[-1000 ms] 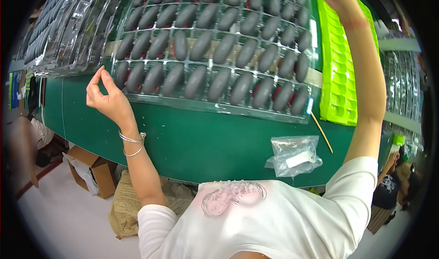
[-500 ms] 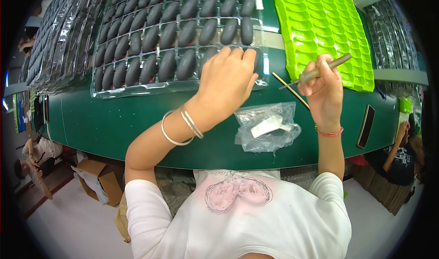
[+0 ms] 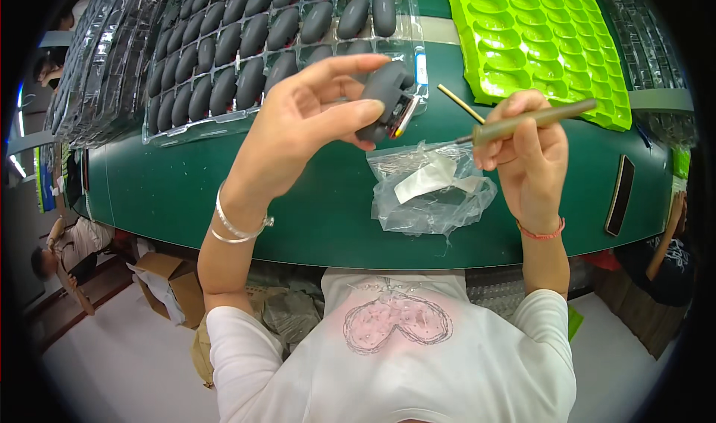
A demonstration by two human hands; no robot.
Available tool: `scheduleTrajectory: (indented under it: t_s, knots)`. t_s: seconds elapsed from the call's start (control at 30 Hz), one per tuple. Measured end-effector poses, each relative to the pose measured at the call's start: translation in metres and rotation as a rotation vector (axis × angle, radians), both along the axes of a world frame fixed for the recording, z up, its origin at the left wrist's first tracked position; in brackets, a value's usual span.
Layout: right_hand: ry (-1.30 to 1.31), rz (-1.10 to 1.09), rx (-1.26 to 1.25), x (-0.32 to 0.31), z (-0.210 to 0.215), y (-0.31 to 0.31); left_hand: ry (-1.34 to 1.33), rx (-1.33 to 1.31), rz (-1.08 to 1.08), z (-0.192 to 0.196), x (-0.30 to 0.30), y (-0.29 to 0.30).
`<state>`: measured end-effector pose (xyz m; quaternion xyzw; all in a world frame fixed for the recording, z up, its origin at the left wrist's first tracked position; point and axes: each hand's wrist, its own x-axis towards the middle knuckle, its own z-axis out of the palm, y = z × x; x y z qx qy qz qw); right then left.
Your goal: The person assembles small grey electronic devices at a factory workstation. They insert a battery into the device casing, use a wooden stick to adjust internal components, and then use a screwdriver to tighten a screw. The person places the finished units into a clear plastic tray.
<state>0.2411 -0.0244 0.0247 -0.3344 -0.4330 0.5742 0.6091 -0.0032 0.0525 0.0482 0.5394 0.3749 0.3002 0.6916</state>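
Between the thumb and fingers of my left hand (image 3: pixel 287 124) is a dark grey oval casing (image 3: pixel 389 87), tilted, with inner parts and a small yellow bit showing at its open side. My right hand (image 3: pixel 533 158) grips a slim tool (image 3: pixel 548 119) with an olive-brown handle; its thin metal tip points left toward the casing, apart from it. Beyond my left hand lies a clear plastic tray (image 3: pixel 419 39) holding rows of similar grey casings. A thin wooden stick (image 3: pixel 456 101) rests near the tool. Below both hands is a crumpled clear bag (image 3: pixel 447 215) with a white slip.
A bright green moulded tray (image 3: pixel 537 35) lies at the far right. Stacks of clear trays stand at the left (image 3: pixel 104 72) and right (image 3: pixel 652 57). A dark flat slab (image 3: pixel 620 195) is near the table's right edge. People (image 3: pixel 72 251) sit at both sides; a cardboard box (image 3: pixel 185 287) stands on the floor.
My left hand has lifted a grey casing out of the clear tray and brought it back and turned it. My right hand has turned the tool nearly level.
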Motion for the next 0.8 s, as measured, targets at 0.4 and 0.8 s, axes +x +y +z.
scheduleTrajectory:
  t_s: [0.4, 0.8]
  knots:
    - [-0.304, -0.093, 0.437, -0.012, -0.010, -0.012, -0.045, -0.016, 0.024, -0.022, -0.013, -0.037]
    - [-0.561, 0.066, 0.516, -0.007, -0.011, -0.012, -0.035, 0.146, 0.092, -0.023, -0.013, -0.042]
